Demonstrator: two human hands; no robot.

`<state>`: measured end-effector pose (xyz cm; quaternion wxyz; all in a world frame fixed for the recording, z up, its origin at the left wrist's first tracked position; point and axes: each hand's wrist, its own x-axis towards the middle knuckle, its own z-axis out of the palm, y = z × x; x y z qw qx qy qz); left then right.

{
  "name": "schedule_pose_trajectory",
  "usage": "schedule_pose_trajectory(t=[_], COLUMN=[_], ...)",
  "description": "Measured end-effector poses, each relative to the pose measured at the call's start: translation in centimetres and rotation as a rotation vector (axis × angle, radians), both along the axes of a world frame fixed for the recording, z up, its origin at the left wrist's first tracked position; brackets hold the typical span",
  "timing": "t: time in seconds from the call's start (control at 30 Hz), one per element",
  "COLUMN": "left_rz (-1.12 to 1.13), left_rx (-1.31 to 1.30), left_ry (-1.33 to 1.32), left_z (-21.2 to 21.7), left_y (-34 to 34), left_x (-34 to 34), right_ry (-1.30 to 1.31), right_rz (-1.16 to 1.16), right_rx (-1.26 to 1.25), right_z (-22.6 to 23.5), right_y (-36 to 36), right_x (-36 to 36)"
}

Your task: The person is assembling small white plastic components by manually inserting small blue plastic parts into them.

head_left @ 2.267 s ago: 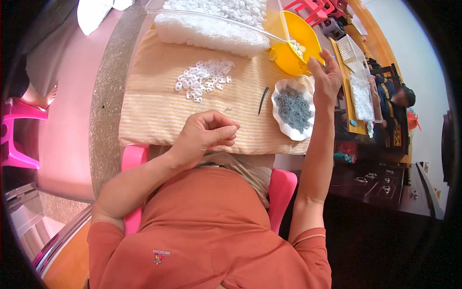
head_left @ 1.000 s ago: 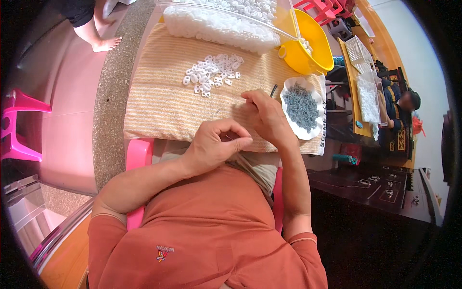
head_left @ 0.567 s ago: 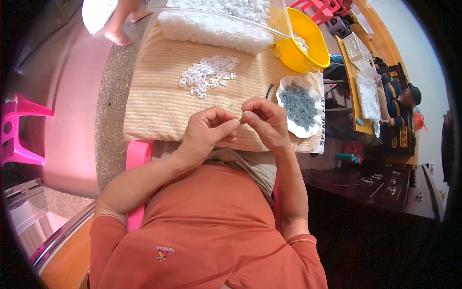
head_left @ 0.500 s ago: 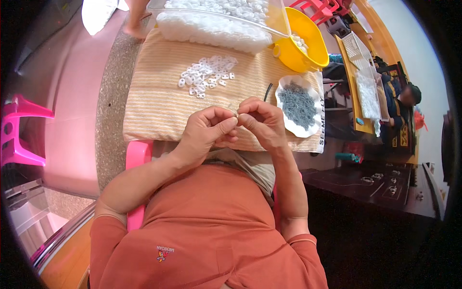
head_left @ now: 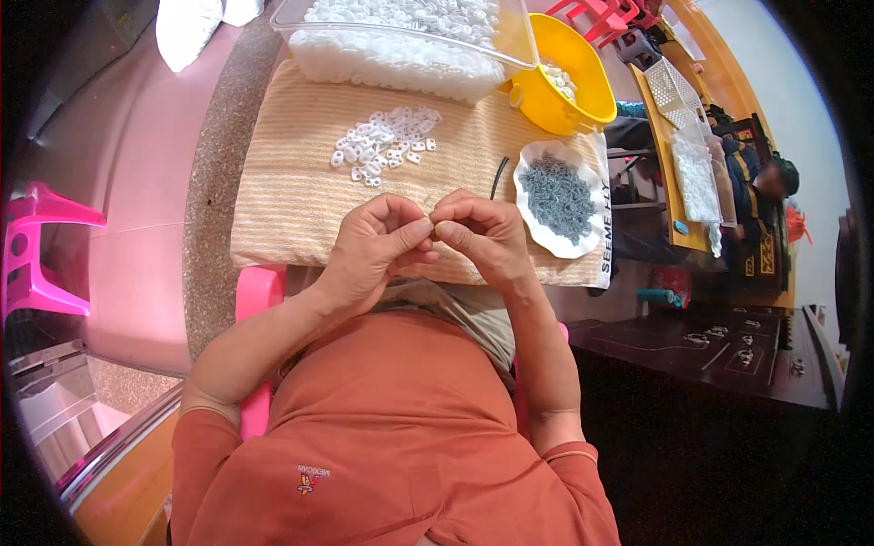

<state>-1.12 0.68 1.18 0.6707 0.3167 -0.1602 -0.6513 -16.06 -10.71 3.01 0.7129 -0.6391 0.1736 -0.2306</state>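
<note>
My left hand [head_left: 378,246] and my right hand [head_left: 482,238] meet over the near edge of a striped towel [head_left: 282,200]. Thumb and forefinger of each are pinched together, tip to tip. Whatever they pinch is too small and too covered by the fingers to name. Ahead of them lies a loose heap of small white plastic pieces with holes [head_left: 387,138]. To the right of my right hand sits a white scalloped dish [head_left: 594,232] filled with small dark grey pieces [head_left: 555,196]. A short black stick-like item [head_left: 499,177] rests between the hands and the dish.
A clear plastic bin [head_left: 523,41] full of white pieces stands at the far edge. Beside it is a yellow tub [head_left: 587,82] with pale pieces inside. A pink stool [head_left: 36,250] is on the left floor. Another person [head_left: 760,182] sits at a table far right.
Both hands have shifted slightly left, still pinched together. The bare limb seen near the bin's left corner is gone from view.
</note>
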Motion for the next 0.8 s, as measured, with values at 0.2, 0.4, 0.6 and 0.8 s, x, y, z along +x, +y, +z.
schedule_pose_trajectory(t=[0.2,0.4,0.6,0.8], left_rz=[0.127,0.212,0.191,0.022], left_rx=[-0.054,-0.104,-0.220,-0.133], left_ry=[-0.538,-1.367,-1.864,-2.067], left_z=[-0.2,0.6,0.0,-0.4], left_y=[-1.4,-4.5,-7.2,-8.1], left_x=[0.7,3.1,4.4,5.1], right_ry=[0.049,0.047,0.021,0.032], right_rz=[-0.049,-0.149,-0.130,-0.138], right_rx=[-0.090,-0.088,-0.109,-0.120], right_z=[-0.7,-1.7,-2.4,-2.3], right_y=[-0.3,-1.3,-2.0,-2.1], right_x=[0.1,-0.1,-0.5,-0.6])
